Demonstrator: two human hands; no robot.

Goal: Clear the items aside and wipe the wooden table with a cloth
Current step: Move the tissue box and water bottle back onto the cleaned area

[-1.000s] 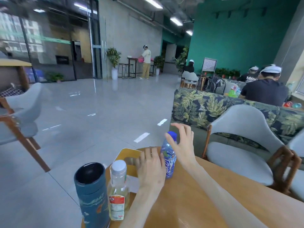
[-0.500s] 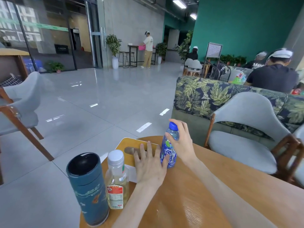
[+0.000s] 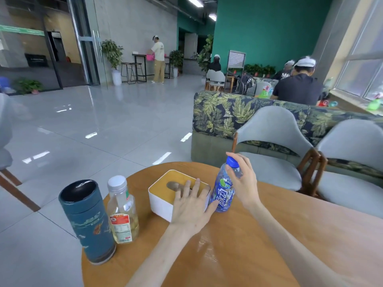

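On the round wooden table (image 3: 238, 251) stand a dark blue flask (image 3: 88, 220), a clear bottle of yellow liquid (image 3: 122, 212), a white tissue box with a yellow lid (image 3: 165, 193) and a blue drink bottle (image 3: 223, 189). My left hand (image 3: 191, 208) lies flat over the near right corner of the tissue box, fingers spread. My right hand (image 3: 243, 181) wraps the neck of the blue drink bottle just under its cap. No cloth is in view.
Two grey chairs (image 3: 275, 146) stand close behind the table at the right, with a leaf-patterned sofa (image 3: 228, 112) beyond them. A chair leg (image 3: 16, 189) shows at the left edge. Several people sit or stand far off.
The view has dropped and turned right, showing more of the table. My right hand has closed onto the blue bottle's neck; my left hand stays on the tissue box.
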